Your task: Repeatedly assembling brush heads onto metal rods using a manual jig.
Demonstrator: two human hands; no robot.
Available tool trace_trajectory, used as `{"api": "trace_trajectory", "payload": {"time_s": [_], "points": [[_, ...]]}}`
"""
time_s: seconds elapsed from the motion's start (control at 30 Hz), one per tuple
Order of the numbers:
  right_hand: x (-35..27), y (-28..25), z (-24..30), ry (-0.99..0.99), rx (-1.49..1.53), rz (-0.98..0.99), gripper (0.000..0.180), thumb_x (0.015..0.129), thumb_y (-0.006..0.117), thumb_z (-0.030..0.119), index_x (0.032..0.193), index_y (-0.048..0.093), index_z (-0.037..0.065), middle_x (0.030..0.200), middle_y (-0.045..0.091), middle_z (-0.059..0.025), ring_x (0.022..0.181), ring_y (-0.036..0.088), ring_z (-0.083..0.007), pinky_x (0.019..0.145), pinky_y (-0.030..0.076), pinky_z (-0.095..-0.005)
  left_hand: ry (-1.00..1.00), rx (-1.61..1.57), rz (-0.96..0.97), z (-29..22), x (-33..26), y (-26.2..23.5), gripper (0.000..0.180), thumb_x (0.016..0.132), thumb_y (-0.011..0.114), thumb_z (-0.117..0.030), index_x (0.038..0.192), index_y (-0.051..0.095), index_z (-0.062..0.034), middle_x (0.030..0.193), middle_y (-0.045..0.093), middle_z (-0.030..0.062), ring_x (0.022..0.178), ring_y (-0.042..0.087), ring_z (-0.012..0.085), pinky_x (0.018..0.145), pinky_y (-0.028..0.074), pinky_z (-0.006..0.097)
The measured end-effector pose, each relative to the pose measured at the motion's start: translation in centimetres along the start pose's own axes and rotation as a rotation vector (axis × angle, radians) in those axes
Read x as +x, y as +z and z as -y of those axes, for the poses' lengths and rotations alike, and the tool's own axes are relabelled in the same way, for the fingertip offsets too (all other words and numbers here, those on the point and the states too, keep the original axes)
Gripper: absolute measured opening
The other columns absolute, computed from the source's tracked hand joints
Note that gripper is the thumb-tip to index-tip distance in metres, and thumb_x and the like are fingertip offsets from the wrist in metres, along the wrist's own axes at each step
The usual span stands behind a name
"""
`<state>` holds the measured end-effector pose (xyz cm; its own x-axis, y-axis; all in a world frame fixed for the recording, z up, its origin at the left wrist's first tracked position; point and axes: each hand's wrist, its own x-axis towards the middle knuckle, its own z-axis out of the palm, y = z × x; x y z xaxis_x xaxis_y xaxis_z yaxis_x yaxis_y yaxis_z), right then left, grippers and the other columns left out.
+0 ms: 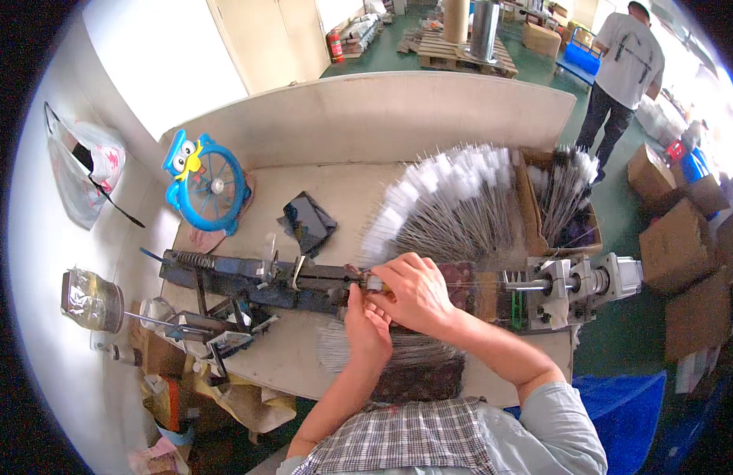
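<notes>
Metal machine gripped by right hand, left hand touching.

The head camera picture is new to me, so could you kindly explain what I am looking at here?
It is one fisheye view from a camera worn on a person's head, looking down at a workbench. Both bare hands meet at a long dark metal machine lying across it: the left hand below, the right hand above, pinching something small I cannot make out. Behind them fans a heap of thin wire brushes with white tips; more fill a cardboard box. A blue fan stands at the left. Another person stands beyond.
</notes>
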<state>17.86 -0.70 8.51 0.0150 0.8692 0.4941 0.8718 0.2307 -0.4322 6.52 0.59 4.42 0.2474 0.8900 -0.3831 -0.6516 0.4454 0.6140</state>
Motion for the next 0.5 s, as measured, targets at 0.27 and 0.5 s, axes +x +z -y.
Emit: {"api": "trace_trajectory", "payload": {"time_s": [0.27,0.5], "points": [[-0.7,-0.5,-1.5,-0.164,-0.001,-0.127,0.023,0.068,0.068,0.02,0.09,0.066,0.016,0.091,0.062,0.0019,0.093,0.055,-0.0193,0.077,0.042,-0.0343,0.066,0.009,-0.013,0.6,-0.2,0.7,0.008,0.089,0.052,-0.013,0.09,0.054,-0.0054,0.089,0.058,0.004,0.079,0.058,0.0127,0.07,0.048,0.026],[-1.4,-1.8,-2.6,-0.18,0.01,-0.105,0.021,0.067,0.07,0.022,0.087,0.069,0.016,0.09,0.063,0.0025,0.092,0.056,-0.0199,0.077,0.045,-0.0335,0.082,0.064,-0.049,0.4,-0.8,1.5,0.009,0.088,0.053,-0.006,0.095,0.056,-0.0008,0.091,0.061,0.0072,0.079,0.06,0.0132,0.071,0.051,0.027]]}}
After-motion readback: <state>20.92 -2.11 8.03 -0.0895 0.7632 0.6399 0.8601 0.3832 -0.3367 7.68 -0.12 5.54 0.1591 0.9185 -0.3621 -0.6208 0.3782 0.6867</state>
